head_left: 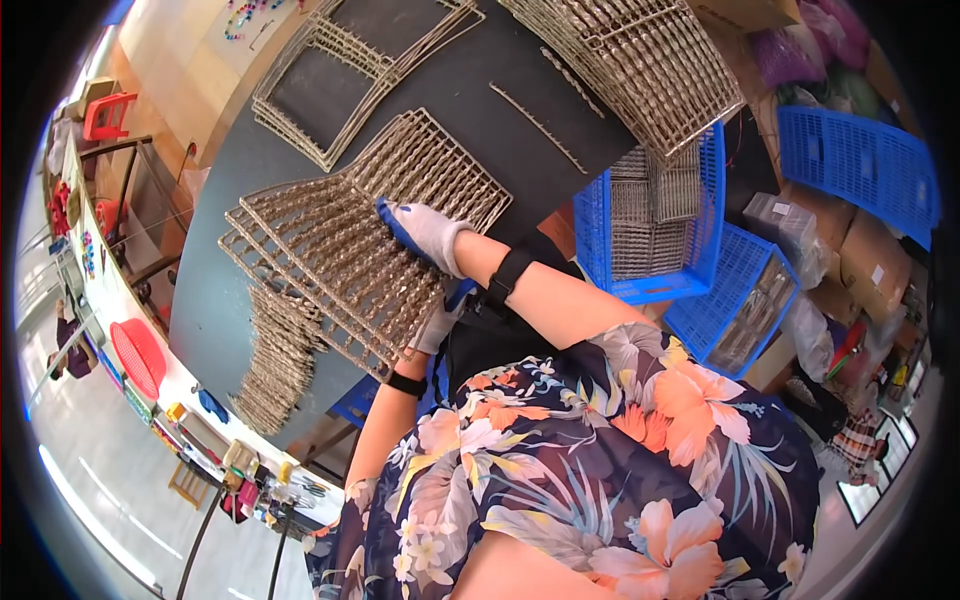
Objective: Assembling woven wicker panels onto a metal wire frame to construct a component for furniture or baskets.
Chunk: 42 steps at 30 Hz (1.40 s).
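Gloved hands on a beaded wire grid panel (350, 240).
Right hand (425, 235) lies flat, fingers spread, on it; left hand (435, 325) grips its near edge.

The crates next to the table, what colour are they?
The crates are bright blue, seen best in the head view.

We see a dark tabletop (560, 120) spread with beaded wire grids. Our right hand (425, 235), in a white glove with blue fingertips, lies flat on the topmost beaded grid (350, 260) near the tabletop's middle. Our left hand (435, 320), gloved too, holds that grid's near edge in its grip. A stack of grids (275, 365) overhangs the tabletop's left edge. A blue crate (655, 225) holding more grids stands just right of the tabletop.
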Each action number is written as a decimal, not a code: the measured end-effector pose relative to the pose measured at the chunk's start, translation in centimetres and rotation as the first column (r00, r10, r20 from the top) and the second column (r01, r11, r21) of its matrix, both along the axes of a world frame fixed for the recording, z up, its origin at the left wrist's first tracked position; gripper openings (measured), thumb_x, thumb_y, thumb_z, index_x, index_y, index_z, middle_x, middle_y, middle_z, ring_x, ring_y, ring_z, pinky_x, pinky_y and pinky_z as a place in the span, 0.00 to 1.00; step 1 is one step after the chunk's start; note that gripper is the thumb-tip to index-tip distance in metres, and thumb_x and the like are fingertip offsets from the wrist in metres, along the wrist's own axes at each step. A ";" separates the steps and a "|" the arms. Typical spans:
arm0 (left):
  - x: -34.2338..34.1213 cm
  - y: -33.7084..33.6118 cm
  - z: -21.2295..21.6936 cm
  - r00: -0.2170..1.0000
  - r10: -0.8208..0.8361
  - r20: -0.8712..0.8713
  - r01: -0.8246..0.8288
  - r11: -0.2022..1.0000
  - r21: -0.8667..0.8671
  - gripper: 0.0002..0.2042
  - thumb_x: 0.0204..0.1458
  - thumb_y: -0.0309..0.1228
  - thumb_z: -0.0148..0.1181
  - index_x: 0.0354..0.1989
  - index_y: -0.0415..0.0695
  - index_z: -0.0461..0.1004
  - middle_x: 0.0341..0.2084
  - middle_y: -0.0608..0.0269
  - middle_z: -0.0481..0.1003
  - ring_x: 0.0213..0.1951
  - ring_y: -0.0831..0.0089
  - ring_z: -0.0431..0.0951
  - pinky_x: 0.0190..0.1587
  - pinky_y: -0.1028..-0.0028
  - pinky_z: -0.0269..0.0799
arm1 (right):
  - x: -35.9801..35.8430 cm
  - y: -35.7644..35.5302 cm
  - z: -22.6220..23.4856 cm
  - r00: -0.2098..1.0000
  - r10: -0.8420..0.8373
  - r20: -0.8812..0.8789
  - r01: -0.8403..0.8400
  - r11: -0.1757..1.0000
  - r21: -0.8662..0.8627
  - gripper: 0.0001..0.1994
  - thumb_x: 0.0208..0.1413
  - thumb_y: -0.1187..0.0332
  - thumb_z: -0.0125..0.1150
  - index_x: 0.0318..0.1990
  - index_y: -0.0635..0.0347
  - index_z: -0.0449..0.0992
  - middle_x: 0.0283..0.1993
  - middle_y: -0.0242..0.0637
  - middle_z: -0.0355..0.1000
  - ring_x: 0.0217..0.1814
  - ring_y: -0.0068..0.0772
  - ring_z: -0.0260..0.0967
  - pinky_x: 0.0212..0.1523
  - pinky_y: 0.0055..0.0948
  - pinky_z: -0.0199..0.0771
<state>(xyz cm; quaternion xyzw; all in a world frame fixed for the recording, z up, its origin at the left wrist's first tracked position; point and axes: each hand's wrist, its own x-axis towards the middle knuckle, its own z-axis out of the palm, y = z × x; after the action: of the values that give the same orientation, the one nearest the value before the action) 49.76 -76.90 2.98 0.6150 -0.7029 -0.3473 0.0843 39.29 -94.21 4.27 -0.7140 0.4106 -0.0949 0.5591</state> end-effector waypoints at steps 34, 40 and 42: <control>-0.1 -15.2 -3.1 0.971 -0.011 0.237 0.053 0.984 -0.168 0.26 0.51 0.41 0.67 0.58 0.44 0.72 0.57 0.47 0.71 0.61 0.49 0.66 0.65 0.52 0.58 | -1.4 0.7 2.8 0.447 -0.186 -0.875 -0.798 0.358 -0.484 0.29 0.69 0.65 0.27 0.76 0.61 0.44 0.79 0.53 0.40 0.79 0.59 0.41 0.75 0.52 0.53; -3.3 -12.8 -2.1 0.943 -0.184 0.277 0.235 0.958 -0.162 0.27 0.51 0.41 0.66 0.59 0.44 0.72 0.58 0.47 0.70 0.62 0.49 0.65 0.66 0.51 0.56 | -1.2 0.5 4.0 0.607 -0.103 -0.788 -0.589 0.608 -0.533 0.28 0.68 0.64 0.28 0.75 0.56 0.44 0.79 0.50 0.37 0.79 0.61 0.36 0.75 0.51 0.50; -5.2 -13.5 -2.5 0.936 -0.239 0.259 0.288 0.942 -0.172 0.27 0.52 0.41 0.66 0.59 0.44 0.71 0.59 0.46 0.69 0.62 0.49 0.64 0.66 0.51 0.56 | -4.7 0.3 3.2 0.784 -0.109 -0.611 -0.268 0.828 -0.492 0.28 0.68 0.63 0.28 0.74 0.56 0.46 0.77 0.49 0.39 0.78 0.60 0.37 0.74 0.51 0.51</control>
<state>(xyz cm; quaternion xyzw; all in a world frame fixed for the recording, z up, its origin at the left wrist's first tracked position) 44.57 -90.36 0.46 0.5392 -0.8166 -0.2054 0.0167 34.59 -93.89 7.43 -0.8529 0.4921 0.0531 0.1663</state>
